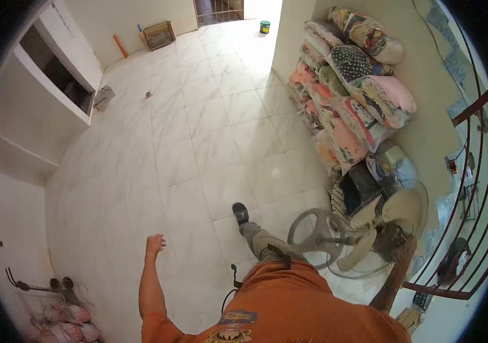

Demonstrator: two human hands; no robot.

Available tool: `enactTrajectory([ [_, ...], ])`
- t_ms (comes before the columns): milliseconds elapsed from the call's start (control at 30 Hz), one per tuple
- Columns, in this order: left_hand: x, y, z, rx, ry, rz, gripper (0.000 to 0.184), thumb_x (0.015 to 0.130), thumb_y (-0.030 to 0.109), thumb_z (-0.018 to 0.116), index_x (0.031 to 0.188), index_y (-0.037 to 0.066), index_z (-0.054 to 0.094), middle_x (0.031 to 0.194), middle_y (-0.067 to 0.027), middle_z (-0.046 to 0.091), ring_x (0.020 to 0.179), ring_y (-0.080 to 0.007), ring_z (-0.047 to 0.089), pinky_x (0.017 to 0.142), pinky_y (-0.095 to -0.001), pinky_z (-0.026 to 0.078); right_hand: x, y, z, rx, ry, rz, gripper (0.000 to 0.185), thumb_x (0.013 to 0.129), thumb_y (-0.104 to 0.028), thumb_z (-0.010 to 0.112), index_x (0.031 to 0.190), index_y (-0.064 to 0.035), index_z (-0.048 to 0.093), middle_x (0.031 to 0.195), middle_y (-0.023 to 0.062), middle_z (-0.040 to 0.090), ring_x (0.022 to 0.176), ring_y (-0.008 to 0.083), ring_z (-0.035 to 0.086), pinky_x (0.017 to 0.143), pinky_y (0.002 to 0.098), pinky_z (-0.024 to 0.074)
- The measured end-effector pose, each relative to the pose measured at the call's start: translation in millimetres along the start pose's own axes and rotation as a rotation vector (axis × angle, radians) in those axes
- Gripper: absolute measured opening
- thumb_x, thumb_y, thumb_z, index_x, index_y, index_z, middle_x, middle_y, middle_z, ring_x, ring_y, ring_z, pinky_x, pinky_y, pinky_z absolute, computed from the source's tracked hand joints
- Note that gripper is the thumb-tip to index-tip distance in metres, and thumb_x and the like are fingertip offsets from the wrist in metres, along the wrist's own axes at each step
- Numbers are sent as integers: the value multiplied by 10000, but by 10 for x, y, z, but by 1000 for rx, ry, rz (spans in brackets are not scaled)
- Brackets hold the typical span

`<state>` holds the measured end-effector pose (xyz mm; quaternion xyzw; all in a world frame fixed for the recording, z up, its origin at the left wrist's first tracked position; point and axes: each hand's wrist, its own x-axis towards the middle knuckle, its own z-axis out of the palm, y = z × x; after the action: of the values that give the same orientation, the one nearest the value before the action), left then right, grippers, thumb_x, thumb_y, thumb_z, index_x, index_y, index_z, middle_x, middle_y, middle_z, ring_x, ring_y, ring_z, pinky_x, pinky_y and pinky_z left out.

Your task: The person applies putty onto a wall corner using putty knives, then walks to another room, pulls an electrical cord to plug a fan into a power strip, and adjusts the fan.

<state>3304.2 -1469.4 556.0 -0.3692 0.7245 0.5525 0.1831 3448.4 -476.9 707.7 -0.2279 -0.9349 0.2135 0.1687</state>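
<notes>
A pedestal fan (pixel 363 258) with a round wire cage, pale blades and a ring-shaped base stands tilted at my right side. My right hand (pixel 409 248) is at the cage's right edge, next to the dark motor housing, and grips the fan there; the fingers are partly hidden. My left hand (pixel 154 244) hangs out to the left above the tiled floor, its fingers curled in, with nothing seen in it.
Stacked bundles (pixel 347 94) of fabric in clear plastic line the right wall. A curved metal railing (pixel 473 228) is close on my right. Sacks (pixel 69 320) lie at lower left. A wooden frame (pixel 159 35) and a green tub (pixel 264 27) stand at the back.
</notes>
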Motion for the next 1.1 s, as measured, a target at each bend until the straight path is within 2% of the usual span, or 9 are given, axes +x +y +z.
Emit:
enactTrajectory([
  [67,288,494,-214,88,49,26,362,884,281,465,1026,-11,626,827,-123,654,633,-193,638,475,-288,462,300,-551,623,288,151,-81,384,944,-351,499,1098,-9,584,1038,150,618,907,299,604,758,407,487],
  [133,607,824,-500,111,69,5,361,878,273,464,1025,-13,626,821,-117,653,627,-189,634,473,-289,459,655,-1344,1147,590,297,236,397,953,-328,476,1151,6,560,1070,186,606,921,344,596,723,450,486],
  [167,822,878,-666,81,61,-11,361,876,271,462,1028,-13,625,819,-112,651,622,-185,630,475,-287,457,951,-1895,1367,1007,347,701,428,958,-331,471,1181,29,538,1088,194,601,947,341,589,728,452,491],
  [300,1107,1132,-1327,120,138,-135,363,873,274,461,1058,1,613,810,-100,641,606,-182,619,480,-284,456,1690,-3450,2104,875,264,1021,480,966,-349,456,1203,66,499,1104,186,595,972,327,586,725,424,500],
  [400,1210,1045,-1712,-113,197,-198,374,874,301,489,1080,9,600,825,-108,638,619,-190,624,486,-284,460,2243,-4135,2754,947,202,1039,474,963,-345,454,1193,68,495,1102,188,591,964,328,582,727,426,498],
  [600,1430,706,-1988,-162,125,-345,414,909,357,503,1104,0,582,916,-125,647,700,-234,648,561,-353,500,2970,-5352,3909,1033,121,1057,462,958,-338,451,1172,70,486,1099,193,584,946,328,574,729,428,494],
  [800,2025,453,-2301,-264,63,-447,438,945,344,443,1177,-10,553,1102,-213,617,901,-313,645,727,-424,531,3524,-6363,4759,1123,191,1072,450,952,-330,448,1151,72,477,1095,198,577,929,328,566,731,430,489],
  [1033,3004,1682,-3368,-182,-52,-619,452,949,321,421,1246,-10,501,1186,-220,573,972,-342,625,820,-445,503,4131,-7181,5338,1226,366,1146,436,945,-321,444,1127,75,467,1091,203,568,908,329,557,734,432,484],
  [1100,3425,1831,-3696,-156,18,-517,498,940,366,415,1260,-8,488,1171,-213,572,964,-338,619,793,-440,517,4224,-7279,5446,1239,410,1174,432,943,-318,443,1120,76,464,1090,205,566,903,329,554,734,433,483],
])
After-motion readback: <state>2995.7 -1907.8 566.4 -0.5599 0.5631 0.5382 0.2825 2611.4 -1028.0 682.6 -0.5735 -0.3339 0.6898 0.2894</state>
